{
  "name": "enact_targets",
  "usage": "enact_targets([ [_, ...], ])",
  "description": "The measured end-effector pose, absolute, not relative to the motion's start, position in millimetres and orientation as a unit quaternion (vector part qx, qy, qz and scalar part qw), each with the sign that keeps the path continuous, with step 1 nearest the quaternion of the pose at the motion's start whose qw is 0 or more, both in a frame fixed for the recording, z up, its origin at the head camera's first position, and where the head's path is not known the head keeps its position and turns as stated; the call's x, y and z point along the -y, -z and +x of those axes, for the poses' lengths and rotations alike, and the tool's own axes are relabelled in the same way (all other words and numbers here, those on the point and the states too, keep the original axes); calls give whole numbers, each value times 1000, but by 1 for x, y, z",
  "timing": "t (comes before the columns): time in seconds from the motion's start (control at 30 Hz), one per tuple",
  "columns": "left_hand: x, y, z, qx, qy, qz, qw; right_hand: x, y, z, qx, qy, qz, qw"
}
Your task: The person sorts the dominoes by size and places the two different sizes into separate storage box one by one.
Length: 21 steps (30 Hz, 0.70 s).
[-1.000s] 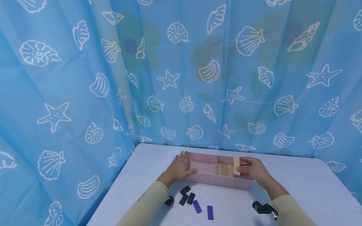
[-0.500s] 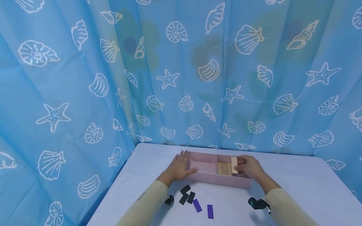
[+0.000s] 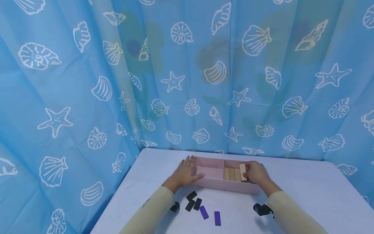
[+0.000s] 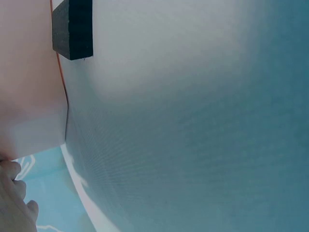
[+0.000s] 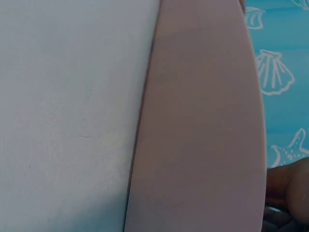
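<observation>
A pink box (image 3: 226, 185) with a divider stands across the table. In its right compartment several light wooden blocks (image 3: 232, 174) lie side by side. My right hand (image 3: 257, 172) reaches into that compartment from the right and pinches one more wooden block (image 3: 243, 172) between thumb and fingers, its pale face tilted up beside the row. My left hand (image 3: 184, 174) rests on the left end of the box with fingers straight and thumb over the front rim. The left wrist view catches only some fingers (image 4: 17, 193) at the box edge.
Several black blocks (image 3: 190, 204) lie in front of the box, along with two purple blocks (image 3: 217, 218). A blue curtain (image 3: 187, 81) with white shells hangs behind the white table (image 3: 295, 182).
My right hand has moved left and down into the right compartment with the pinched wooden block, closer to the row. The left hand has stayed on the box.
</observation>
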<state>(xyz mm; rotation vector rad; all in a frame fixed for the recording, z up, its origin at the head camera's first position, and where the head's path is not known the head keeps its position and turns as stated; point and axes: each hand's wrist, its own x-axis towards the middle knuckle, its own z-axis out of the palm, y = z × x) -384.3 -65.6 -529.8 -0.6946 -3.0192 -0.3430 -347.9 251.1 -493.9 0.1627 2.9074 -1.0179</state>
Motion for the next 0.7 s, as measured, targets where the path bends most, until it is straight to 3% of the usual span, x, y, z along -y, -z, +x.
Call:
enact_targets([
  [0.7,65,527,-382,968,114,-225,12,-241,504,-354,-975,221,32,8],
])
